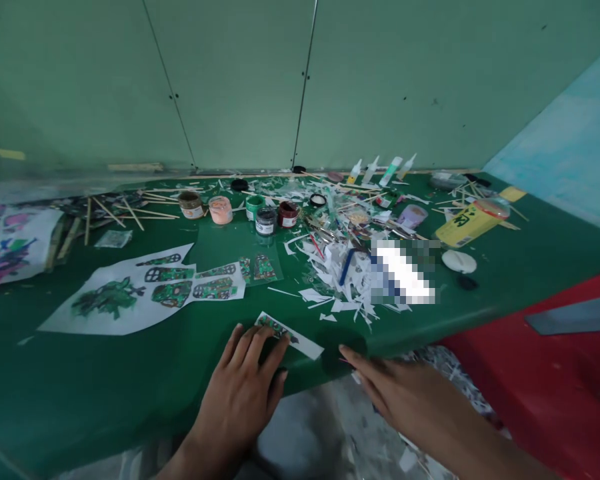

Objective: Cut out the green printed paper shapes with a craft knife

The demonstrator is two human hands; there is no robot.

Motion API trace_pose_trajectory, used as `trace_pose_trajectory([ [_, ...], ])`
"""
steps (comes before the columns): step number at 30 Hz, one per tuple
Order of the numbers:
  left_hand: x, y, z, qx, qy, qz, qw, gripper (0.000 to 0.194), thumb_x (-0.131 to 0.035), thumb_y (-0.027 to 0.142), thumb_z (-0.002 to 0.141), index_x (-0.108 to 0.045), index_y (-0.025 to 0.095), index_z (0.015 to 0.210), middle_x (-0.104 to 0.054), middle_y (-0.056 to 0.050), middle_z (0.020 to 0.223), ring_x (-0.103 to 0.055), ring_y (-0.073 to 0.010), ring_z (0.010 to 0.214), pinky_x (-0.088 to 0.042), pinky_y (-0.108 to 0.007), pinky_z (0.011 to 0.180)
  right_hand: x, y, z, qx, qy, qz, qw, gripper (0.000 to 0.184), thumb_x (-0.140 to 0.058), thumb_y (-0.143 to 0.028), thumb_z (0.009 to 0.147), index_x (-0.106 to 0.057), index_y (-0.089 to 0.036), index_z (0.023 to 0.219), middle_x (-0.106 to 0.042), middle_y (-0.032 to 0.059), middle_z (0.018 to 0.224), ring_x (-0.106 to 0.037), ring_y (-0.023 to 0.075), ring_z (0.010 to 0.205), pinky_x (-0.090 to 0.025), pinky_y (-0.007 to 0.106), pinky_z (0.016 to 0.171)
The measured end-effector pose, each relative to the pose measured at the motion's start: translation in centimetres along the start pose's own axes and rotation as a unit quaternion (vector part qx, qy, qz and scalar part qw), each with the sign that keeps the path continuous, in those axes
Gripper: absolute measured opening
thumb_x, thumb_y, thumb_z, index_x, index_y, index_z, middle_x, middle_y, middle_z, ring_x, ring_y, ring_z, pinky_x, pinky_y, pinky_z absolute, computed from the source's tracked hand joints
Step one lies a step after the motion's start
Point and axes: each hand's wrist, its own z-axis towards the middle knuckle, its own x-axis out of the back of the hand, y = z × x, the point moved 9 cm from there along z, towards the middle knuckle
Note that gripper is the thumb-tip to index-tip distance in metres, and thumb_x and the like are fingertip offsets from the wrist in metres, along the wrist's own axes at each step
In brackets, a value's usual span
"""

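A white paper strip [307,345] with a green and brown camouflage drawing lies near the table's front edge. My left hand [245,373] rests on it, fingers stretched out and their tips pressing on the strip. To the right, my right hand [395,383] is closed with its index finger extended. A thin pinkish object shows by its fingertips, but most of it is hidden, so its kind is unclear. Left of the strip lies a larger white sheet [135,313] with painted camouflage shapes. Beside that are small painted pieces on a clear sheet [275,250].
Open paint jars [266,221] stand mid-table. A heap of white paper scraps [335,267] lies right of centre. Small glue bottles [390,172] stand at the back, and a yellow container [473,220] lies on its side. Wooden sticks [150,215] are scattered at left. A red surface [540,353] adjoins at right.
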Motion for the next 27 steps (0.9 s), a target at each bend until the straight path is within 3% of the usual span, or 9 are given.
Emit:
trace_pose_trajectory([
  [3,0.3,-1.2,-0.1,-0.027,-0.023,-0.023,0.999,0.036,-0.049,0.028,0.088,-0.057,0.026,0.124,-0.058,-0.003,0.134,-0.051,-0.0291,0.125,-0.037,-0.055,0.107,1.4,0.5,0.2,-0.003,0.036,0.049,0.998,0.041,-0.034,-0.018,0.093,-0.068,-0.017,0.116,-0.073,0.0091,0.076,-0.061,0.0179,0.052,-0.037,0.030,0.044],
  [7,0.1,-3.2,0.1,-0.044,-0.079,-0.106,0.990,0.026,-0.045,0.024,0.092,-0.064,0.031,0.109,-0.061,0.006,0.130,-0.052,-0.0234,0.125,-0.044,-0.048,0.102,0.8,0.1,1.7,0.011,0.029,0.126,0.992,0.040,-0.033,-0.021,0.096,-0.065,-0.020,0.119,-0.075,0.0056,0.086,-0.066,0.0179,0.060,-0.042,0.030,0.050],
  [10,-0.1,-4.3,0.3,-0.008,-0.080,-0.129,0.988,0.018,-0.051,0.027,0.090,-0.067,0.030,0.097,-0.067,0.006,0.122,-0.054,-0.0241,0.122,-0.047,-0.047,0.095,-0.5,-1.0,3.4,0.028,0.011,0.175,0.984,0.039,-0.035,-0.024,0.096,-0.063,-0.024,0.124,-0.075,0.0033,0.090,-0.067,0.0161,0.063,-0.041,0.029,0.051],
  [15,-0.3,-4.6,0.2,0.030,-0.074,-0.154,0.985,0.020,-0.055,0.027,0.088,-0.065,0.028,0.106,-0.068,0.002,0.119,-0.054,-0.0239,0.121,-0.047,-0.046,0.096,-2.4,-3.2,5.4,0.015,-0.049,0.196,0.979,0.039,-0.039,-0.026,0.094,-0.061,-0.029,0.126,-0.075,0.0014,0.088,-0.065,0.0149,0.064,-0.036,0.029,0.051],
  [27,-0.6,-4.6,0.1,0.030,-0.088,-0.157,0.983,0.019,-0.051,0.022,0.090,-0.066,0.029,0.099,-0.066,0.004,0.123,-0.052,-0.0230,0.123,-0.046,-0.047,0.096,-3.6,-4.4,5.7,0.002,-0.075,0.188,0.979,0.042,-0.040,-0.026,0.092,-0.059,-0.033,0.130,-0.071,0.0002,0.077,-0.057,0.0126,0.056,-0.025,0.030,0.047],
])
